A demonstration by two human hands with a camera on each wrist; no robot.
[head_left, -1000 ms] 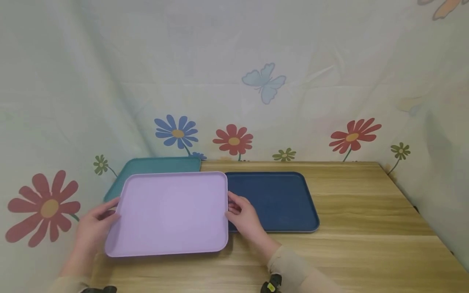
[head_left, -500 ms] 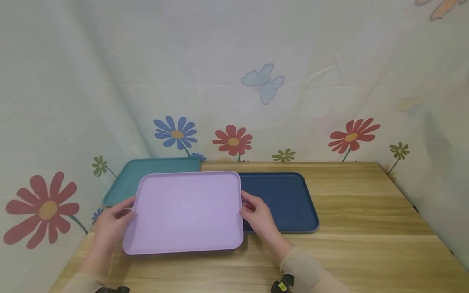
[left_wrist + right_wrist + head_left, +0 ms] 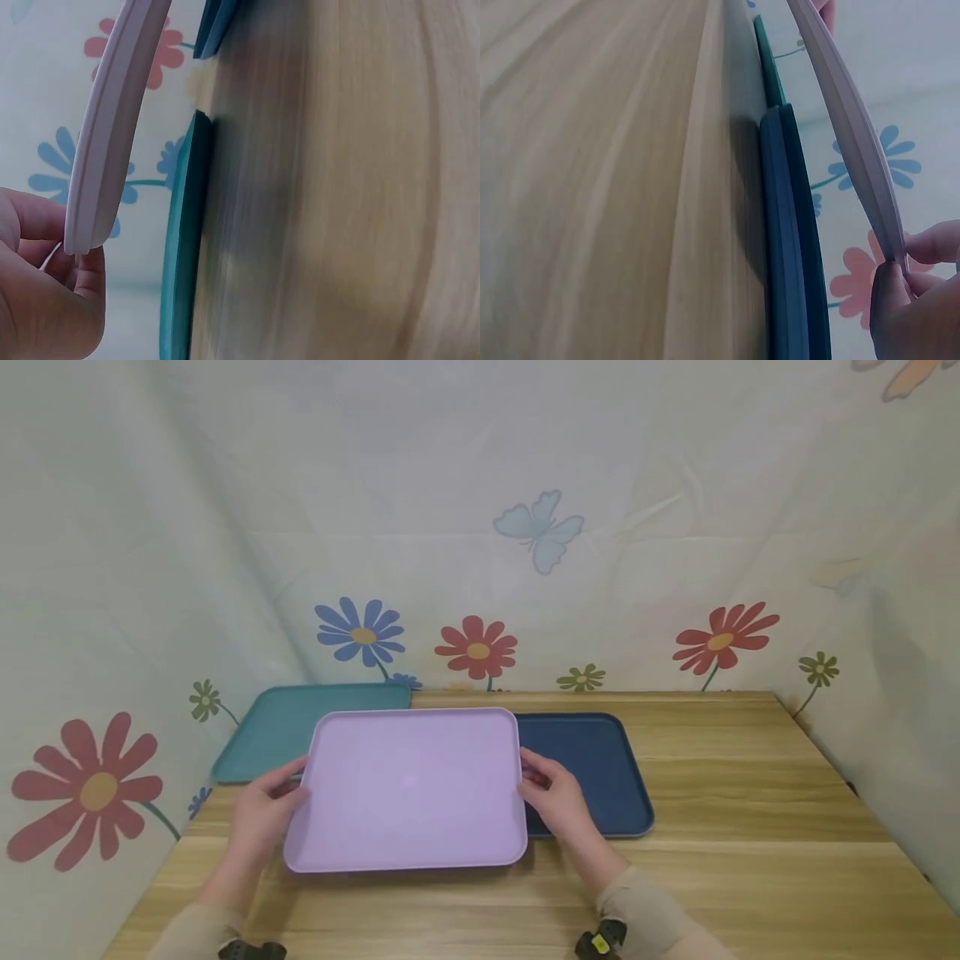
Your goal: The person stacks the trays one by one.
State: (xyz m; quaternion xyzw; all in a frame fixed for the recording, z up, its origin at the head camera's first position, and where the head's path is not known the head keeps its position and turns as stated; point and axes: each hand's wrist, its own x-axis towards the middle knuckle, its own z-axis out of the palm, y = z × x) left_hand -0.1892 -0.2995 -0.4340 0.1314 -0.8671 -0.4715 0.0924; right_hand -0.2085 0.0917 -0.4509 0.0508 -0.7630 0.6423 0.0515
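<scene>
A lilac rectangular tray is held up over the table between both hands, tilted a little. My left hand pinches its left edge; in the left wrist view the thumb and fingers grip the rim of the tray. On the opposite side my right hand pinches the right edge, as the right wrist view of the tray also shows. Behind and below it lies a dark blue tray, its left part hidden by the lilac one. A teal tray rests at the back left, partly covered in the head view.
The wooden table extends to the right and toward the front. A pale cloth backdrop printed with flowers and butterflies hangs behind the table and along its sides.
Both hands have carried the lilac tray to the right, so it covers more of the dark blue tray and less of the teal one. The other trays have stayed put.
</scene>
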